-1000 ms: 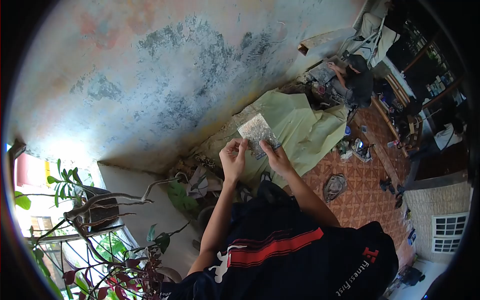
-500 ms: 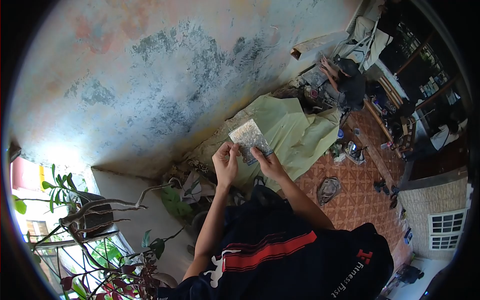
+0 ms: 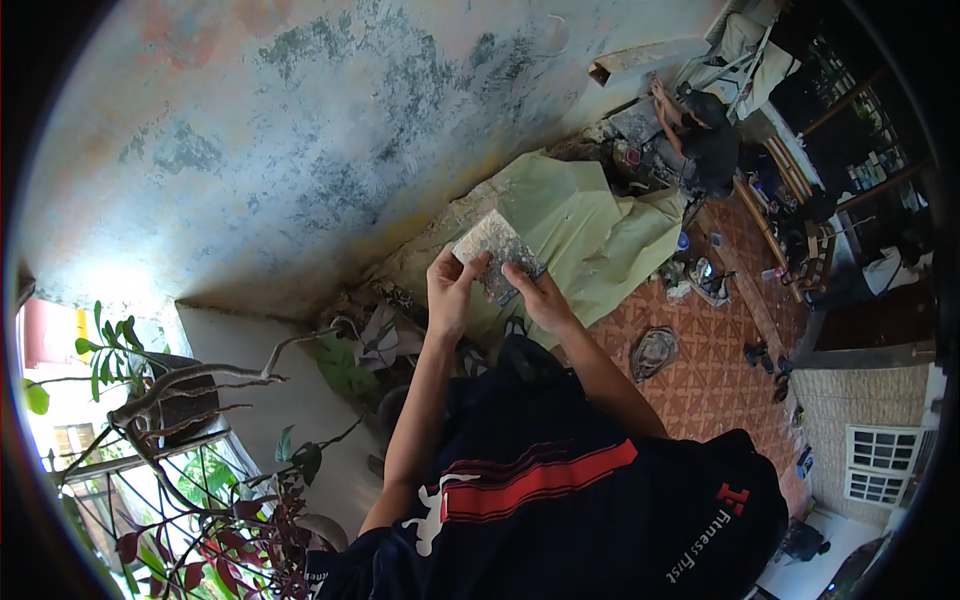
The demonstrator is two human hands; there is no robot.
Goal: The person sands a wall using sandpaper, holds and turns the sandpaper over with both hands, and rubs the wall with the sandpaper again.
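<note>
Between my two hands is a small flat rectangular sheet (image 3: 497, 242), whitish and grey with a speckled surface, that looks like worn sandpaper. My left hand (image 3: 452, 292) pinches its near left edge, the thumb lying on the face. On the right side, my right hand (image 3: 542, 300) grips the lower corner with its thumb on top. The fingers behind the sheet are hidden. A patchy wall (image 3: 330, 120) with peeling paint rises ahead, and a pale green tarp (image 3: 585, 235) lies beyond the sheet at the wall's foot.
Branches of a potted plant (image 3: 190, 380) reach in from the left, by a low wall (image 3: 270, 350). A co-worker (image 3: 708, 140) crouches by the wall at upper right. On the tiled floor (image 3: 715, 390) lie a round bundle (image 3: 654, 353), planks (image 3: 750, 300) and shoes (image 3: 765, 365).
My left thumb has slid further onto the sheet's face, and the sheet has tilted a little. The view has shifted slightly. Both hands still hold the sheet.
</note>
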